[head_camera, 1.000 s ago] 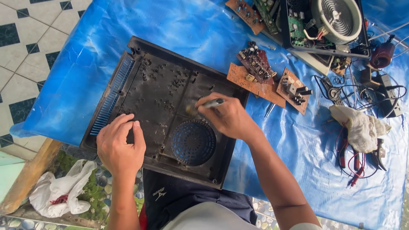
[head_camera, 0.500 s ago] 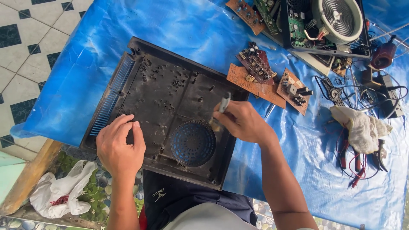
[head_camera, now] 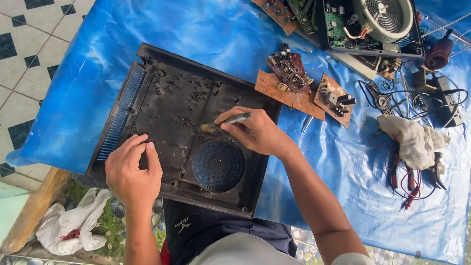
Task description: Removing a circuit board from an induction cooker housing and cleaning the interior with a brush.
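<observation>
A dusty black plastic appliance base [head_camera: 171,105] lies open side up on the blue sheet, with a round vent grille [head_camera: 218,164] near its front right. My right hand [head_camera: 257,132] grips a small brush [head_camera: 228,121], whose bristles touch the casing floor just above the grille. My left hand [head_camera: 132,169] presses flat on the casing's front left part, fingers spread, holding nothing.
Brown circuit boards [head_camera: 294,81] lie right of the casing. An opened cooker with a coil [head_camera: 382,19] sits at the top right. A white rag [head_camera: 412,140], pliers, red and black leads and wires lie at the right. A tiled floor and a white bag [head_camera: 68,228] show at left.
My right hand swept the brush to the casing's right edge half a second ago, then came back left to the spot above the grille. My left hand stayed put.
</observation>
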